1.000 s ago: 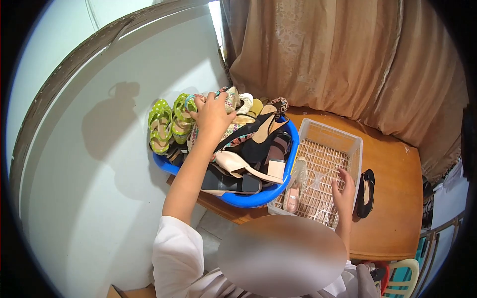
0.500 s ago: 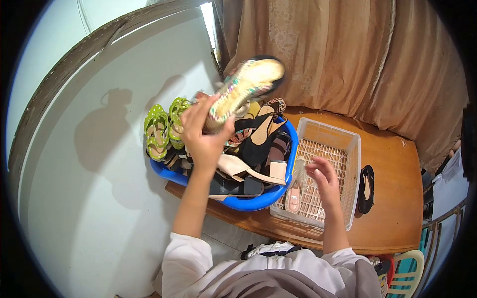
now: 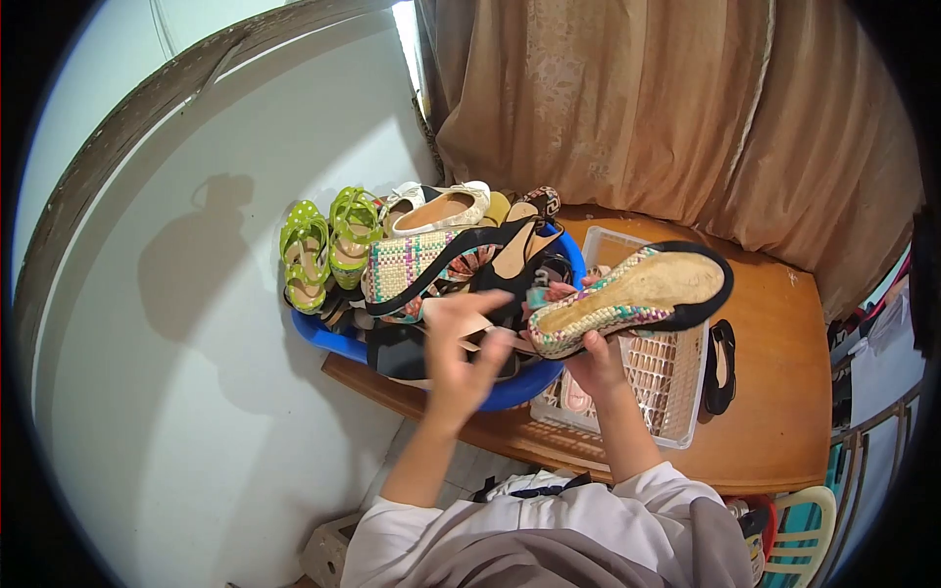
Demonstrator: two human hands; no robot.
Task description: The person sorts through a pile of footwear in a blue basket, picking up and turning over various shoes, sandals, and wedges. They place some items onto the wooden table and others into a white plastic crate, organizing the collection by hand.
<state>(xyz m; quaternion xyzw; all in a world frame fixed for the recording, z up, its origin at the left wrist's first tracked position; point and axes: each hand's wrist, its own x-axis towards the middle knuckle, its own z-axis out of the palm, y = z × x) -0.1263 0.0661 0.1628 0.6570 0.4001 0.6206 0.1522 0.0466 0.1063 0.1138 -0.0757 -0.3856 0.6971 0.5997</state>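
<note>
My right hand (image 3: 600, 367) grips a wedge shoe (image 3: 637, 294) by its heel end, its tan sole and multicoloured woven wedge turned towards me. The shoe is tilted above the clear plastic crate. My left hand (image 3: 457, 358), slightly blurred, is over the blue basin (image 3: 338, 341) with thumb and fingers apart, holding nothing. A matching woven wedge shoe (image 3: 407, 267) lies on the heap in the basin. Around it are green dotted sandals (image 3: 306, 260), a cream flat shoe (image 3: 453, 208) and black shoes. My left hand partly hides a peach sandal.
The clear crate (image 3: 694, 407), with a pale pink sandal (image 3: 575, 397) inside, stands on the wooden table (image 3: 779, 392) beside the basin. A black flat shoe (image 3: 721, 370) lies right of it. A brown curtain (image 3: 637, 108) hangs behind, and a plastic chair (image 3: 809, 539) stands lower right.
The wedge shoe held up in my left hand is now in my right hand, lower and further right. My left hand has let go and moved down. The matching wedge now shows on the heap.
</note>
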